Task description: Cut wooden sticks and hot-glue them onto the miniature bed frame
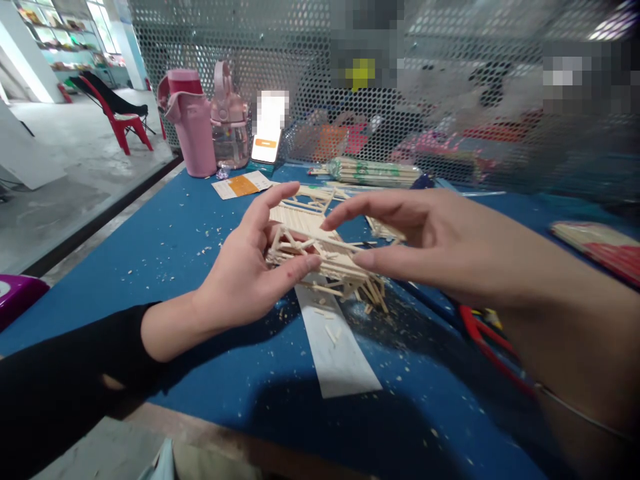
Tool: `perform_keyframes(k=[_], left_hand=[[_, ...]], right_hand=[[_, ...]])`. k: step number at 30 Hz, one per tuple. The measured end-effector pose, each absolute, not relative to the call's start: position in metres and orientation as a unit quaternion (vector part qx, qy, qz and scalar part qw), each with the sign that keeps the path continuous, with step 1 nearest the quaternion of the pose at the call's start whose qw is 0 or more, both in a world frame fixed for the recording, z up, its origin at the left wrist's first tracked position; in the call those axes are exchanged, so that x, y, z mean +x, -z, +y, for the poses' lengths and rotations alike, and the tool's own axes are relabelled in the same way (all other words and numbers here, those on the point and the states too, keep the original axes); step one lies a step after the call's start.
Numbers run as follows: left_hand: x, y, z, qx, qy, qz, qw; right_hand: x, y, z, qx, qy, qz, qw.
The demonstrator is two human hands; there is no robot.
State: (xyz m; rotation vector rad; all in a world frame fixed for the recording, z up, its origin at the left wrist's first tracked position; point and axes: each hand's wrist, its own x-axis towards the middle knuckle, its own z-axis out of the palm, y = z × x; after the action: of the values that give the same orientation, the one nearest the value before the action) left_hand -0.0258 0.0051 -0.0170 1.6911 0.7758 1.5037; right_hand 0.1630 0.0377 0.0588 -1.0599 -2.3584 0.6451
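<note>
A small model built of pale wooden sticks is at the middle of the blue table, with short loose sticks around its near right side. My left hand grips the model's left side, its thumb along the front edge and its fingers behind. Over the right part of the model is my right hand, thumb and forefinger apart, with nothing visible between them; the thumb tip is close to the sticks. A strip of white paper lies partly under the model.
Behind stand a pink flask, a clear pink bottle and a lit phone before a perforated metal panel. A bag of sticks lies at the back. Red-handled scissors are partly under my right arm.
</note>
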Motion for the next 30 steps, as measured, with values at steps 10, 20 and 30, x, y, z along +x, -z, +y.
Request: perform_keyframes(k=[10, 20, 30], left_hand=[[-0.025, 0.018, 0.005, 0.661, -0.584, 0.305, 0.358], [-0.026, 0.015, 0.011, 0.575, -0.634, 0.303, 0.419], [-0.028, 0.012, 0.012, 0.561, -0.637, 0.310, 0.427]], right_hand=[[0.160, -0.055, 0.031, -0.377, -0.184, -0.870, 0.261], [0.161, -0.061, 0.018, -0.429, -0.084, -0.731, 0.524], [0.201, -0.017, 0.016, -0.466, -0.070, -0.853, 0.225]])
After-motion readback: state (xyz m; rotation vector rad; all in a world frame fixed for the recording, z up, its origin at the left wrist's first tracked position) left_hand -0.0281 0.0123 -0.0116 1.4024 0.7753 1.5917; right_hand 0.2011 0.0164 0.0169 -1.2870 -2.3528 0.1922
